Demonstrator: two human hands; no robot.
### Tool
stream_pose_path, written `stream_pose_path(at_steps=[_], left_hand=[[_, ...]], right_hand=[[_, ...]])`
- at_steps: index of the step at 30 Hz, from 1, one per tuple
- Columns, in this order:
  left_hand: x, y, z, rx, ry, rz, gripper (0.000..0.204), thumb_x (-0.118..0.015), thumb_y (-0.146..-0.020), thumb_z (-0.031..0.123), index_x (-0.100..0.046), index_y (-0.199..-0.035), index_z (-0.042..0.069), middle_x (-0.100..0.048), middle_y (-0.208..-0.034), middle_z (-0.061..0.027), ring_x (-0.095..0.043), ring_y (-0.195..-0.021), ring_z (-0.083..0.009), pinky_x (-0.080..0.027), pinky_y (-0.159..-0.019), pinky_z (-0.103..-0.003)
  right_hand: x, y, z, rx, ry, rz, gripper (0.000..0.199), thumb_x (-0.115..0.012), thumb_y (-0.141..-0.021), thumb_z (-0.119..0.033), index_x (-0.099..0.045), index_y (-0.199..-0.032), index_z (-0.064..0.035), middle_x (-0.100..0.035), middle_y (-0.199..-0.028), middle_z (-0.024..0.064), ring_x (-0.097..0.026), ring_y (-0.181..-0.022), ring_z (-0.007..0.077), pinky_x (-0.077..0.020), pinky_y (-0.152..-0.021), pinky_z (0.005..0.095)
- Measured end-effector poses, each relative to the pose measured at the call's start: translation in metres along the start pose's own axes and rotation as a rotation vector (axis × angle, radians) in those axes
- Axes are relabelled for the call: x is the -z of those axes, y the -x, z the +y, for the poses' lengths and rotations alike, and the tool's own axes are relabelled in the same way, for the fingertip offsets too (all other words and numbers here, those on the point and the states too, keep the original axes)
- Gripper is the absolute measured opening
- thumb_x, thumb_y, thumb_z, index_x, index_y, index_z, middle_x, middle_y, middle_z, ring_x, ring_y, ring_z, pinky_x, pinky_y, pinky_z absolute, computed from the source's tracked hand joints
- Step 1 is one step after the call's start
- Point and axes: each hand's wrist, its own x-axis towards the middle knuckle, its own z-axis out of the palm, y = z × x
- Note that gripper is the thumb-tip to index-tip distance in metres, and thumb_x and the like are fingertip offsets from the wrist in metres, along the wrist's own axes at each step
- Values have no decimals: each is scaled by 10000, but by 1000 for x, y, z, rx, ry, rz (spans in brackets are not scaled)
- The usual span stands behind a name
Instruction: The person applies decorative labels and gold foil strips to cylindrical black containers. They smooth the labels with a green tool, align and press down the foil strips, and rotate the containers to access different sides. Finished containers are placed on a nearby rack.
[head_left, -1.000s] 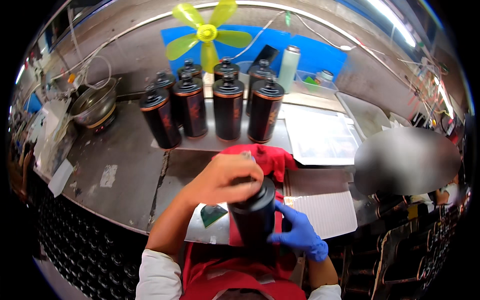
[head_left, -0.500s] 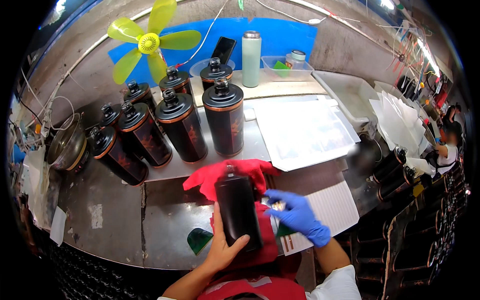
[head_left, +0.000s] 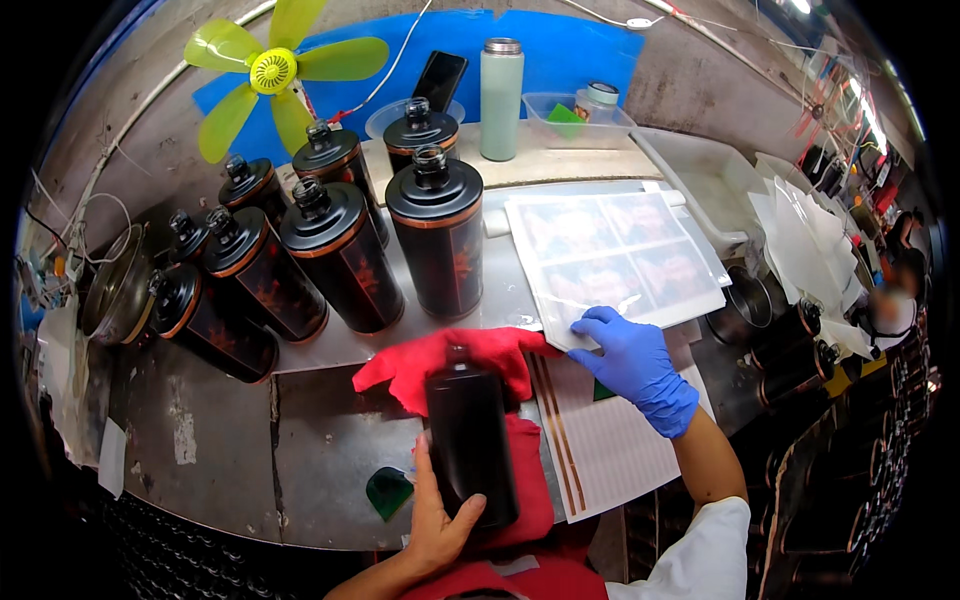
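Observation:
My bare left hand is closed around the lower left side of a plain black bottle, tilted slightly over a red cloth. My right hand, in a blue glove, reaches the near corner of a stack of printed transfer sheets. Its thumb and forefinger are at that corner; whether they grip a sheet cannot be made out. Under its palm shows a flat green scraper, mostly hidden by the hand. Another dark green scraper lies on the table left of the bottle.
Several decorated black bottles with copper bands stand at the back left. Behind them are a yellow-green fan, a phone and a pale green flask. A lined sheet with copper strips lies right of the cloth.
My right hand has moved up and right, from beside the bottle to the corner of the printed sheets, the green scraper moving with it. My left hand still holds the bottle.

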Motion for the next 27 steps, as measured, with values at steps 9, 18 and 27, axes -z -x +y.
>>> stream_pose_path(at_steps=[9,18,27], left_hand=[[1,1,-2,-13,3,46,909,-630,-817,218,-15,-1429,-50,-194,-1448,-220,-236,-1340,-292,-179,-1092,-359],[18,-40,78,-352,-67,63,424,-632,-815,28,-495,-1214,-6,-492,-1228,-109,-535,-1063,-187,-440,-914,-322],[-53,-190,87,593,594,-123,519,-564,-901,234,-350,-1241,-95,-455,-1187,-210,-635,-876,-302,-574,-685,-343]], right_hand=[[1,-7,-12,8,98,-6,198,-611,-790,-204,-598,-943,-80,-581,-991,73,-623,-740,292,-507,-623,386],[2,5,-21,139,182,135,154,-586,-805,-202,-589,-918,-96,-589,-928,71,-623,-694,276,-504,-587,376],[-6,-5,5,174,14,455,108,-647,-760,-160,-579,-824,-105,-578,-793,71,-598,-596,269,-479,-513,355]])
